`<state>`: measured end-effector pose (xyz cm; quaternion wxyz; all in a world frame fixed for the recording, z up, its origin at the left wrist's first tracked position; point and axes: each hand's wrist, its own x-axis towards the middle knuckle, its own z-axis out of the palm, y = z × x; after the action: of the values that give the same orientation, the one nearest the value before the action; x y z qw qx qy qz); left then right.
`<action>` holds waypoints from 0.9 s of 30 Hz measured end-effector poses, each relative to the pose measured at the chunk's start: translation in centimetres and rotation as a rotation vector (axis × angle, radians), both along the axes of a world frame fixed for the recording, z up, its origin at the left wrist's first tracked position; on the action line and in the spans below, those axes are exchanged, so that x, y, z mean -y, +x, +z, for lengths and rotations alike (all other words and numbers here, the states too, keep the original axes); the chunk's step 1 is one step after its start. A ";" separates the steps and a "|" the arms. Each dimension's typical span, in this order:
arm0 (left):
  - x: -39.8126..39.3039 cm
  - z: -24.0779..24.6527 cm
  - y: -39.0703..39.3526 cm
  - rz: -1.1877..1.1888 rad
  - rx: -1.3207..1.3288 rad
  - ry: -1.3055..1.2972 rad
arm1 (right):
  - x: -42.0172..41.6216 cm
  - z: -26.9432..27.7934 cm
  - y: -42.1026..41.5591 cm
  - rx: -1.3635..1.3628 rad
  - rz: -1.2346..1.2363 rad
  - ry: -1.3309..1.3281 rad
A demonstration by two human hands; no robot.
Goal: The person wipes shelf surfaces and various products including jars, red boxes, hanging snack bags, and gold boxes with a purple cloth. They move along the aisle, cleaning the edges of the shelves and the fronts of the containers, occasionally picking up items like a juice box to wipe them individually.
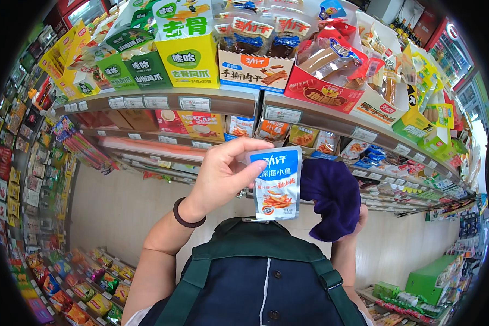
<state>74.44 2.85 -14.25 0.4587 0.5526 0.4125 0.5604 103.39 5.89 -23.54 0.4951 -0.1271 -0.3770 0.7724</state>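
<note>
Pinched at its upper left corner, a blue and white foil snack pouch (278, 187) hangs upright from my left hand (232, 165), its printed front towards me. A dark purple cloth (336, 195) is draped over my right hand (362, 220), covering most of its fingers. The cloth's edge comes close to the pouch's right side. Both hands are in front of a snack shelf (224, 104), above the bib of a dark green apron (252, 238). Similar small pouches (240, 127) stand in display boxes one level down.
On the top shelf are a yellow box (190, 61), a carton of wrapped jerky (252, 71), a red sausage box (324, 87) and several more cartons. Bagged snacks (100, 303) fill a low rack behind me on the left. A green box (430, 279) stands at the lower right.
</note>
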 end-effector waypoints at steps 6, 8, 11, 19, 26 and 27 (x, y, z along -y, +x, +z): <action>-0.3 0.3 1.0 -0.052 -0.080 0.078 | 1.0 6.5 -5.5 0.102 -0.034 0.036; -0.4 0.2 1.5 -0.043 -0.156 0.105 | 1.0 6.3 -6.8 0.277 -0.043 0.146; -0.5 0.0 2.0 -0.062 -0.130 0.068 | 0.0 5.5 -9.6 0.420 -0.228 0.361; 1.3 -3.1 1.6 -0.214 0.116 -0.090 | 0.1 4.8 -10.3 0.369 -0.288 0.329; 3.1 -2.7 1.1 -0.248 -0.045 -0.051 | -0.1 5.2 -10.8 0.399 -0.334 0.386; 3.2 -2.7 1.0 -0.251 -0.059 -0.036 | -0.1 5.5 -10.8 0.425 -0.330 0.406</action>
<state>75.45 -0.37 -17.00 0.5227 0.6078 0.3634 0.4746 92.56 5.96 -18.09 0.5387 -0.2433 -0.5926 0.5472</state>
